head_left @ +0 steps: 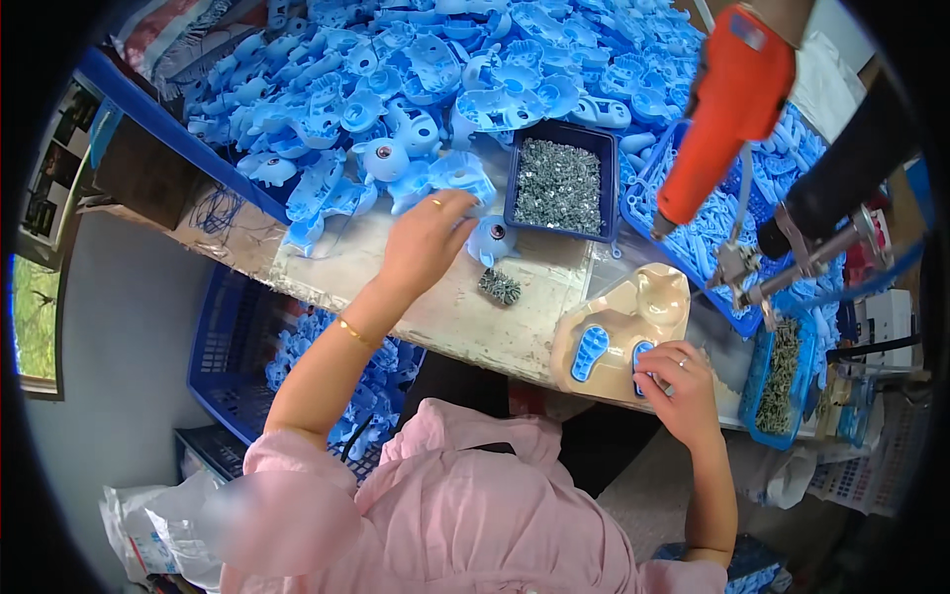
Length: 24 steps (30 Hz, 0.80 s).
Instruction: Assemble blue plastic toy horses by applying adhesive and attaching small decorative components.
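Observation:
My left hand point(428, 241) reaches over the bench with its fingers stretched out and slightly apart. Its fingertips are by a light-blue plastic shell piece point(462, 175); whether they touch it I cannot tell. Beside that hand lies a round blue piece with an eye point(491, 241). At the right, a beige moulded fixture point(616, 302) sits at the bench edge. One blue foot-shaped piece point(590, 352) rests in its left hollow. My right hand point(683, 388) has its fingers closed on a second blue foot-shaped piece point(641, 366) in the neighbouring hollow, partly covering it.
A dark-blue tray of small metal parts point(559, 183) stands behind a small metal cluster point(500, 287). Blue plastic parts point(396, 69) pile up at the back. An orange power screwdriver point(727, 109) hangs at the right, above a blue bin of screws point(779, 381). A blue basket point(220, 361) stands below left.

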Each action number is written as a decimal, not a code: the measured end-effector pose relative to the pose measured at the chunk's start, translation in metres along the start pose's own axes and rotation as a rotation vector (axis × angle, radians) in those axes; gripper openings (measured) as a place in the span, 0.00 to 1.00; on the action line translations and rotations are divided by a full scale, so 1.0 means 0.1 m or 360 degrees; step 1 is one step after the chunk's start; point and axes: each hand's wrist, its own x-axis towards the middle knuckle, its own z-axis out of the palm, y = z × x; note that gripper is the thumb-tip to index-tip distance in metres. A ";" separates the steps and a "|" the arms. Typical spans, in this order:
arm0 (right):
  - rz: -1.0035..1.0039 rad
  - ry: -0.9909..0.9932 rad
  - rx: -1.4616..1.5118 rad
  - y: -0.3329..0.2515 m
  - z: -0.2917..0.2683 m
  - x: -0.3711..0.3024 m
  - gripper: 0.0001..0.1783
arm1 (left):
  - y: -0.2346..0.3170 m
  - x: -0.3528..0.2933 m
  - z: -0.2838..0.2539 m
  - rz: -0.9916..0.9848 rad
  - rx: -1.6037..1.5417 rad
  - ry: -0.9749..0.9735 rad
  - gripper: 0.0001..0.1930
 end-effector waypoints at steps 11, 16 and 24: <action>-0.0445 0.0497 -0.0142 -0.71 0.07 0.31 0.21 | 0.79 -0.26 -0.37 0.0435 -0.1134 -0.0236 0.14; -0.0619 0.0258 -0.0516 -0.58 0.05 0.24 0.21 | 1.14 -0.23 -0.04 0.0610 -0.1319 -0.0369 0.21; -0.0271 0.0319 -0.0542 -0.26 0.25 -0.09 0.19 | 1.32 -0.24 0.35 0.0476 -0.0809 -0.0537 0.45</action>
